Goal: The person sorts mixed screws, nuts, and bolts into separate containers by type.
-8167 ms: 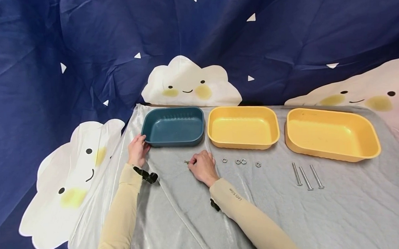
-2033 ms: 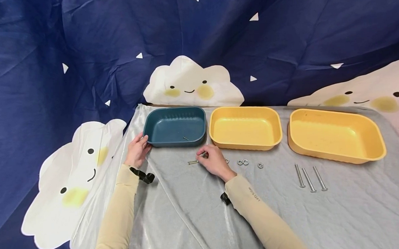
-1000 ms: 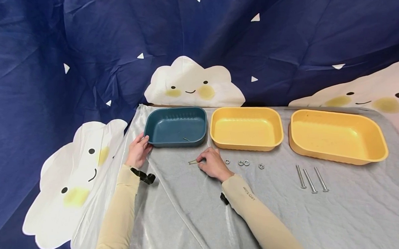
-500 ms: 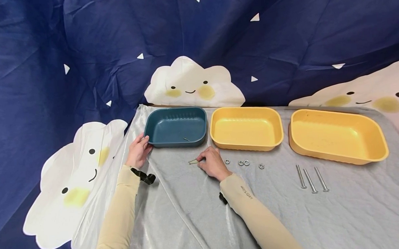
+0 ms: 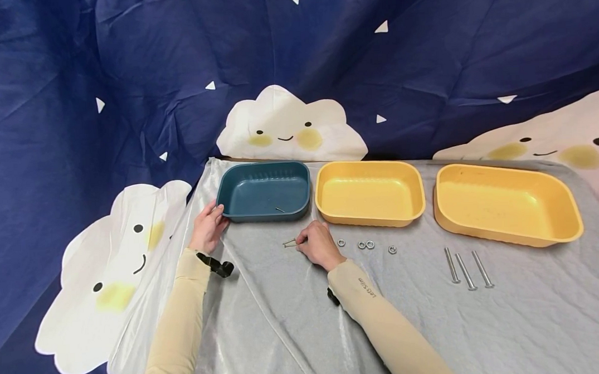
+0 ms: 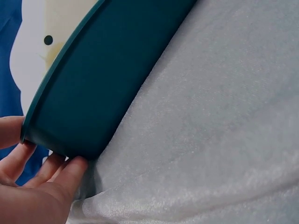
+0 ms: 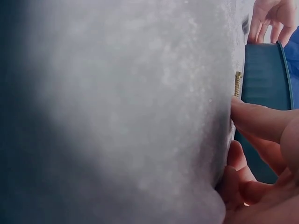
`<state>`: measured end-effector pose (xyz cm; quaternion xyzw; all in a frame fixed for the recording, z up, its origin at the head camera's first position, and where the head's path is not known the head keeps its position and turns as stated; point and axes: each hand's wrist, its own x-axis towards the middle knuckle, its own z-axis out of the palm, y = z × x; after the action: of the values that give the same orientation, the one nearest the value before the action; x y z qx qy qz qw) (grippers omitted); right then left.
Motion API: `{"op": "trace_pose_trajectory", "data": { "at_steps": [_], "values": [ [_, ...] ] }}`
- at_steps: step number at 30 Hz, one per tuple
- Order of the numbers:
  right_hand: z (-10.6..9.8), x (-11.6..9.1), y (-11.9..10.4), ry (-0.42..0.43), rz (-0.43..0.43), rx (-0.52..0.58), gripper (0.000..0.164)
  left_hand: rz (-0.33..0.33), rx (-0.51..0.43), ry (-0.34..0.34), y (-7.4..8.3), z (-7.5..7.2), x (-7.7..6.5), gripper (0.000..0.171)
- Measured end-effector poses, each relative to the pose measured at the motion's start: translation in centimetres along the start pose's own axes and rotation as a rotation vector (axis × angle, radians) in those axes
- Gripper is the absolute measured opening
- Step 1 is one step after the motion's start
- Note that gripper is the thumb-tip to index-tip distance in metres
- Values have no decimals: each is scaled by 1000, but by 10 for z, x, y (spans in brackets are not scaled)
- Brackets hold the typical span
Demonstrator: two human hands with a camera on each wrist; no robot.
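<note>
Left hand (image 5: 207, 229) at the near left corner of the blue-green tray (image 5: 259, 194): fingers bent round the corner, gripping it, one fingertip at the rim, others low on the wall. Black wrist camera (image 5: 216, 264) strapped at that wrist, over my tan sleeve (image 5: 180, 326). Tray sits flat, open side up, on the counter (image 5: 256, 334), which is covered in grey cloth. One loose screw (image 5: 280, 209) lies inside it, by the near wall, right of the middle.

In front of the tray, on the cloth: two small brass-coloured screws (image 7: 237, 85), slightly splayed, right ends at the fingertips of my right hand (image 5: 321, 244). That hand is narrow, thumb and fingertips drawn together on the screw ends; cannot tell how firmly each is pinched.

Just right of my knuckles, a single nut (image 5: 341, 242); further along, a pair of nuts (image 5: 366, 244) side by side. Behind them, the middle yellow tray (image 5: 370, 192). Next rightward, another nut (image 5: 392, 250), alone.

Well apart from both hands, three long silver bolts (image 5: 465, 272), roughly parallel, heads toward me. Behind these, the far right yellow tray (image 5: 508, 203), set slightly askew.
</note>
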<state>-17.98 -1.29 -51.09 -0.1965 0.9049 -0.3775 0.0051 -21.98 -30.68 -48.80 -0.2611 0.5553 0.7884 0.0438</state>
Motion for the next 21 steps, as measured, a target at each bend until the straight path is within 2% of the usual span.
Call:
{"op": "trace_pose_trajectory", "data": {
  "at_steps": [5,12,21],
  "values": [
    [-1,0,-2,-21,12,-41,10,3,1,-5,0,1,0,55],
    [-1,0,-4,-84,104,-75,12,-2,-11,-6,1,2,-1,55],
    [-1,-1,-5,-94,104,-71,12,2,-9,-21,1,2,-2,55]
  ]
}}
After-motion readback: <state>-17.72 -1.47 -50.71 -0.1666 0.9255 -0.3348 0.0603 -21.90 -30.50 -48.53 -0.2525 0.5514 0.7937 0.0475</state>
